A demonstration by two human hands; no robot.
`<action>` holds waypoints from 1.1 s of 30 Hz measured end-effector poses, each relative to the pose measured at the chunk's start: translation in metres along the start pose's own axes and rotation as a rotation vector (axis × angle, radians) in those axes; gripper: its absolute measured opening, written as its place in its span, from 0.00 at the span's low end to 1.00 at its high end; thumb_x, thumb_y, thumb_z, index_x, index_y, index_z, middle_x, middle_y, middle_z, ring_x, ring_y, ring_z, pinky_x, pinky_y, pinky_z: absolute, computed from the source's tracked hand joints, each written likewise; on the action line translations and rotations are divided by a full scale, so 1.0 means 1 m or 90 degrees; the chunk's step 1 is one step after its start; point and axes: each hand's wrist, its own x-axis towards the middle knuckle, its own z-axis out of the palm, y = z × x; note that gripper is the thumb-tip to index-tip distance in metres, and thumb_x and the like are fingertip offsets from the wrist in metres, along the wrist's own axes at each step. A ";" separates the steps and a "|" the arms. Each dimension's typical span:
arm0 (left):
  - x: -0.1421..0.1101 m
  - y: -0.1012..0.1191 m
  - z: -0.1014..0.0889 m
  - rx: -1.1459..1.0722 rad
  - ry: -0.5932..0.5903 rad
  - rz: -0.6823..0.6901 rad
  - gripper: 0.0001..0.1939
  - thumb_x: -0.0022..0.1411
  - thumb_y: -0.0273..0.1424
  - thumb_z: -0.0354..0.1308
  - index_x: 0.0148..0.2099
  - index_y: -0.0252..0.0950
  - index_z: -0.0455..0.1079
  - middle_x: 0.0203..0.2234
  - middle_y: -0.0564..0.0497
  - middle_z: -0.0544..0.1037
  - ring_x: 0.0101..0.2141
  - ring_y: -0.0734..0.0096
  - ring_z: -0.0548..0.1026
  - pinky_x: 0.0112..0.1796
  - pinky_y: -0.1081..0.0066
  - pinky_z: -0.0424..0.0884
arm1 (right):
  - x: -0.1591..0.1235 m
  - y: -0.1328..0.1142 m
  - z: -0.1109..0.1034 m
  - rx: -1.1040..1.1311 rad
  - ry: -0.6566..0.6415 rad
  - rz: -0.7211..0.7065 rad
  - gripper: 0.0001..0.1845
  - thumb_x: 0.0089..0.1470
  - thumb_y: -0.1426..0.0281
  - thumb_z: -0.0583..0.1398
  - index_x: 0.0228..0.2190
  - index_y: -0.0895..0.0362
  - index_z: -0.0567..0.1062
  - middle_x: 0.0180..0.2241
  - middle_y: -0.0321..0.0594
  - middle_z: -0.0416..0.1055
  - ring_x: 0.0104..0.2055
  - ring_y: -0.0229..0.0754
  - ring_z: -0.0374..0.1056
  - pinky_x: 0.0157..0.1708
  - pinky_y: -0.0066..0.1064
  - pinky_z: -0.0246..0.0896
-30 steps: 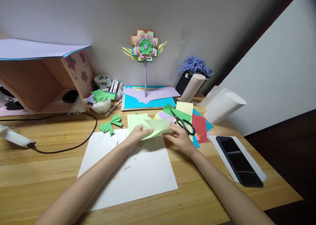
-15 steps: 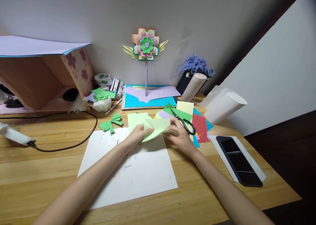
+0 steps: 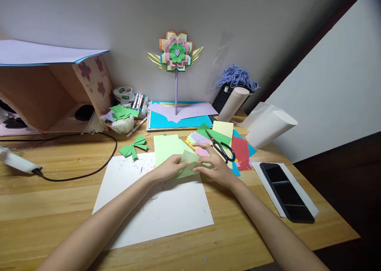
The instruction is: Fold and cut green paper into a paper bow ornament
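Both of my hands grip a folded piece of light green paper [image 3: 189, 164] just above the far edge of a large white sheet [image 3: 154, 201]. My left hand [image 3: 168, 170] pinches its left side with the fingers closed. My right hand [image 3: 216, 166] holds its right side, thumb on top and fingers curled around it. The paper lies low and flat, nearly touching the white sheet. A second light green sheet [image 3: 166, 146] lies flat just behind it.
Black scissors [image 3: 222, 148] rest on a heap of coloured papers [image 3: 239, 148] to the right. A black phone [image 3: 287, 191] lies at the right. A green paper bow [image 3: 133, 146], a glue gun [image 3: 16, 162] with its cable, a paper flower [image 3: 177, 52] and rolled white paper [image 3: 269, 124] stand around.
The green paper has come down from a raised, tilted position and now lies flatter and lower over the white sheet. Both hands moved down with it and kept their hold.
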 end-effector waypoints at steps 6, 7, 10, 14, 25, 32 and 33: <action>-0.003 0.003 0.003 0.049 0.002 0.018 0.27 0.62 0.47 0.39 0.34 0.32 0.71 0.31 0.48 0.74 0.33 0.67 0.67 0.38 0.69 0.62 | -0.002 0.000 0.009 0.042 -0.005 0.122 0.12 0.50 0.65 0.60 0.21 0.56 0.68 0.34 0.38 0.65 0.38 0.40 0.64 0.38 0.31 0.58; -0.003 0.002 0.003 0.054 0.001 0.027 0.28 0.62 0.48 0.38 0.34 0.32 0.71 0.31 0.48 0.74 0.33 0.67 0.67 0.39 0.68 0.62 | -0.002 0.000 0.010 0.037 -0.009 0.131 0.12 0.51 0.65 0.60 0.21 0.56 0.67 0.31 0.37 0.64 0.35 0.39 0.63 0.36 0.30 0.58; -0.001 -0.002 0.005 0.082 -0.004 0.048 0.26 0.61 0.48 0.43 0.34 0.32 0.72 0.31 0.48 0.74 0.32 0.67 0.68 0.37 0.69 0.62 | -0.003 -0.001 0.012 0.013 0.008 0.147 0.12 0.51 0.66 0.59 0.21 0.56 0.65 0.27 0.34 0.62 0.30 0.37 0.61 0.31 0.28 0.55; 0.002 -0.008 0.008 0.117 0.034 0.044 0.25 0.61 0.46 0.44 0.32 0.31 0.71 0.27 0.49 0.73 0.29 0.69 0.66 0.33 0.71 0.61 | -0.003 -0.004 0.017 0.012 0.069 0.184 0.12 0.49 0.63 0.60 0.22 0.56 0.64 0.24 0.33 0.62 0.28 0.37 0.59 0.29 0.28 0.53; 0.000 -0.010 0.015 0.141 0.174 0.052 0.25 0.58 0.48 0.47 0.27 0.32 0.72 0.16 0.55 0.64 0.22 0.75 0.59 0.24 0.74 0.54 | -0.003 0.001 0.025 0.250 0.153 0.296 0.16 0.45 0.58 0.63 0.31 0.57 0.72 0.26 0.36 0.69 0.30 0.39 0.64 0.31 0.29 0.58; 0.003 -0.013 0.014 0.021 0.252 0.091 0.16 0.52 0.42 0.58 0.30 0.32 0.70 0.24 0.52 0.72 0.26 0.74 0.67 0.27 0.74 0.60 | -0.003 0.002 0.025 0.251 0.152 0.324 0.13 0.43 0.59 0.64 0.24 0.58 0.74 0.25 0.37 0.70 0.28 0.39 0.64 0.30 0.30 0.58; 0.003 -0.014 0.015 0.020 0.254 0.088 0.16 0.51 0.42 0.58 0.30 0.32 0.70 0.24 0.51 0.72 0.25 0.74 0.67 0.27 0.74 0.60 | -0.003 0.002 0.025 0.249 0.154 0.326 0.13 0.43 0.59 0.64 0.23 0.58 0.74 0.24 0.37 0.71 0.28 0.39 0.64 0.31 0.30 0.58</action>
